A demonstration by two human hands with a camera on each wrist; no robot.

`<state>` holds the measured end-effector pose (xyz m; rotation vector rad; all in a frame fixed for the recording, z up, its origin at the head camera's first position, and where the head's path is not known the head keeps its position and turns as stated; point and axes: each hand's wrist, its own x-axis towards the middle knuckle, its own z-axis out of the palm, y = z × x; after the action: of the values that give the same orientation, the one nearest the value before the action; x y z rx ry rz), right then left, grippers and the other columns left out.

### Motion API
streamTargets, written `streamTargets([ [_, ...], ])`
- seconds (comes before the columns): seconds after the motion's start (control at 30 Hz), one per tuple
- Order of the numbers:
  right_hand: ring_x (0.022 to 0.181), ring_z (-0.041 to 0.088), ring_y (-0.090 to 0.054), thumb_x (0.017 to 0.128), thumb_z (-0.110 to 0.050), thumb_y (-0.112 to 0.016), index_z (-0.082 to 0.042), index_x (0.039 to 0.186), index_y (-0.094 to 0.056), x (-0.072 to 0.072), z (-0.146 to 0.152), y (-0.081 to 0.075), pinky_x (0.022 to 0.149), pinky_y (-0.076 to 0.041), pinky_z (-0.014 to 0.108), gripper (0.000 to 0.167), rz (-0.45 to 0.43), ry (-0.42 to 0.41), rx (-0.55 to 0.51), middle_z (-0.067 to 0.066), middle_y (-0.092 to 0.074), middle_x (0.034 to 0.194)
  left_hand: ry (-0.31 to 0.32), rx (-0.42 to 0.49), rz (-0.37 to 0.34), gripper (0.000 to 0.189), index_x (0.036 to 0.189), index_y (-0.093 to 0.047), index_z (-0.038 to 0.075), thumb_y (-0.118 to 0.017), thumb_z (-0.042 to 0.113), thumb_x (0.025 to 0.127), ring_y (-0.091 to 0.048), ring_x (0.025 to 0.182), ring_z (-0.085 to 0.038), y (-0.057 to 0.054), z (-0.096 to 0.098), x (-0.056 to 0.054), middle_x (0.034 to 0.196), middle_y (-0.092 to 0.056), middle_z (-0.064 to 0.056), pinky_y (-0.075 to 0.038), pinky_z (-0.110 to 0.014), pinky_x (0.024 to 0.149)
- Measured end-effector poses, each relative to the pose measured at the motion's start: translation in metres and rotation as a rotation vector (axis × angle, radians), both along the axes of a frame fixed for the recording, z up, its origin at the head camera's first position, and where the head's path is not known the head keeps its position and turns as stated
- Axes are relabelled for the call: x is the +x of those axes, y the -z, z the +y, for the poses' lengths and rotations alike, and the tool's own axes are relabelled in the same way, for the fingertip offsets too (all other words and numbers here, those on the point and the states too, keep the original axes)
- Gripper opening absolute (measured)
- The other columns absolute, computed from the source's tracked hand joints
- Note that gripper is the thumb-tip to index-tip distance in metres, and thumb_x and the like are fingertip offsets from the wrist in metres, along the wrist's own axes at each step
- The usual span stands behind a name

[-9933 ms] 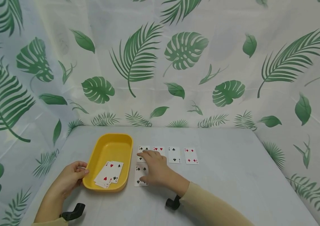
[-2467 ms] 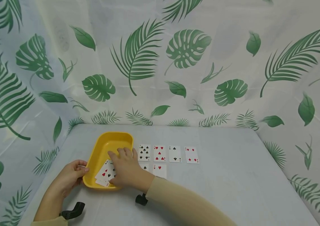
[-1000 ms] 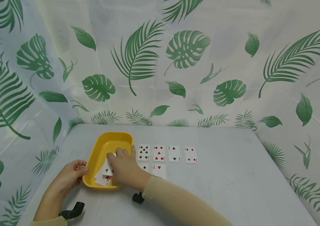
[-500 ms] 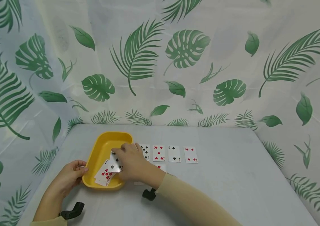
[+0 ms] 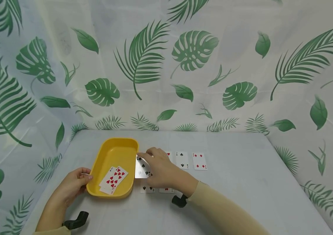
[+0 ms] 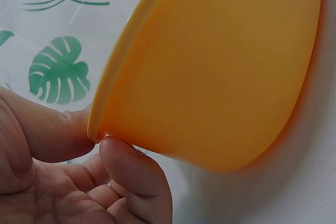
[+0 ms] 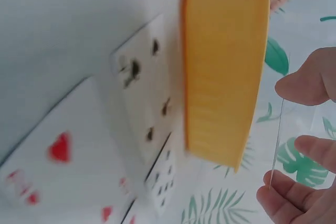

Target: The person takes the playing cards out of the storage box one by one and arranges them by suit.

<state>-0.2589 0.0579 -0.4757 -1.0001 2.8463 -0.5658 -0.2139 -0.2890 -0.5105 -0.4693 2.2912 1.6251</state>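
Note:
My left hand (image 5: 71, 184) pinches the rim of a yellow plastic tray (image 5: 116, 155) between thumb and fingers at its left side. My right hand (image 5: 163, 168) holds a spades playing card (image 5: 142, 168) by its edges, tilted, just past the tray's right rim. In the right wrist view this held card (image 7: 279, 135) appears nearly edge-on between thumb and fingertips. Inside the tray lie a few overlapping cards, with a hearts card (image 5: 120, 176) on top. Below the right hand, a four of spades (image 7: 149, 108) and a two of hearts (image 7: 63, 150) lie face up side by side.
In the back row are a two of clubs (image 5: 182, 160), a four of diamonds (image 5: 200, 161) and a partly covered hearts card (image 5: 169, 155). The right wrist view also shows a seven of spades (image 7: 163, 174). Leaf-patterned cloth (image 5: 195, 107) hangs behind the table.
A two of hearts came to lie beside the four of spades. Then my right hand reached into the tray, lifted a spades card and carried it right over the rim. My left hand stayed put.

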Motion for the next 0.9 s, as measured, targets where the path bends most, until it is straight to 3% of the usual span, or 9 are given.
streamTargets([
  [0.2,0.135,0.021,-0.048,0.082,-0.031,-0.086,-0.031,0.164,-0.041,0.01,0.025,0.007,0.12,-0.042,0.047,0.094,-0.027,0.003,0.012,0.001,-0.05,0.149,-0.005,-0.001,-0.006,0.039,0.14,-0.046,-0.006,-0.059,0.015,0.109,-0.06,0.082,-0.02,0.0,-0.001,0.0,0.1,-0.065,-0.008,-0.056,-0.029,0.069],
  [0.4,0.127,0.018,-0.051,0.079,-0.027,-0.091,-0.027,0.162,-0.045,0.026,0.038,0.02,0.112,-0.046,0.043,0.095,-0.041,-0.053,-0.009,0.0,-0.054,0.14,0.0,-0.004,-0.013,0.04,0.141,-0.045,-0.006,-0.059,0.016,0.11,-0.06,0.083,-0.021,0.0,0.0,-0.001,0.102,-0.065,-0.009,-0.056,-0.028,0.07],
  [0.63,0.118,0.012,-0.052,0.079,-0.03,-0.092,-0.023,0.154,-0.054,0.048,0.04,0.033,0.106,-0.049,0.033,0.085,-0.062,-0.09,-0.018,-0.004,-0.056,0.134,0.001,-0.001,-0.012,0.04,0.141,-0.045,-0.006,-0.058,0.016,0.11,-0.06,0.083,-0.02,-0.001,0.0,0.0,0.103,-0.066,-0.01,-0.056,-0.029,0.07],
  [0.9,0.115,0.01,-0.056,0.077,-0.036,-0.092,-0.022,0.15,-0.056,0.066,0.035,0.045,0.107,-0.049,0.033,0.083,-0.015,-0.142,0.018,-0.005,-0.06,0.128,-0.005,-0.007,-0.016,0.041,0.141,-0.045,-0.006,-0.059,0.016,0.11,-0.06,0.082,-0.02,-0.002,0.001,0.001,0.102,-0.066,-0.008,-0.056,-0.028,0.07],
])
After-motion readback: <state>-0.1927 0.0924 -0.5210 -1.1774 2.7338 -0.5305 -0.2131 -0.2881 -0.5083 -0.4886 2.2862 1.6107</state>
